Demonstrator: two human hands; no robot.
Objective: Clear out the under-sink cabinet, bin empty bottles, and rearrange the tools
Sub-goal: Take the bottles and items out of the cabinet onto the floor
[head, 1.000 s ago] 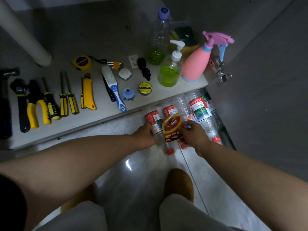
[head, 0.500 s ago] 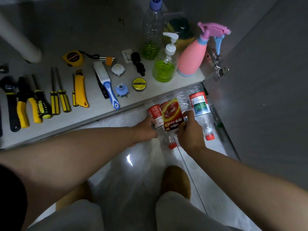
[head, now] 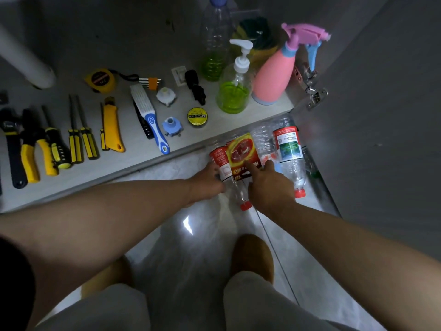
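Note:
Several empty clear plastic bottles with red caps lie on the floor against the cabinet's front edge. My left hand [head: 207, 182] grips the leftmost red-labelled bottle [head: 218, 158]. My right hand [head: 269, 187] holds the bottle with the red and yellow label [head: 242, 152], thumb across the label. To the right lies a green-labelled bottle [head: 288, 149] with its cap toward me. Tools lie in a row on the cabinet floor [head: 133, 161]: pliers [head: 31, 151], screwdrivers [head: 78, 139], a yellow utility knife [head: 112, 130], a blue-handled brush [head: 150, 118], and a tape measure [head: 101, 80].
At the back right of the cabinet stand a pink spray bottle [head: 274, 75], a pump bottle of green liquid [head: 235, 91] and a tall clear bottle [head: 214, 48]. A roll of PVC tape [head: 197, 116] lies near them. The open cabinet door [head: 381, 115] stands to the right. A white pipe [head: 26, 63] runs at the back left.
Both hands have pushed the bottles together and closer to the cabinet edge. The red and yellow labelled bottle now lies against the left bottle.

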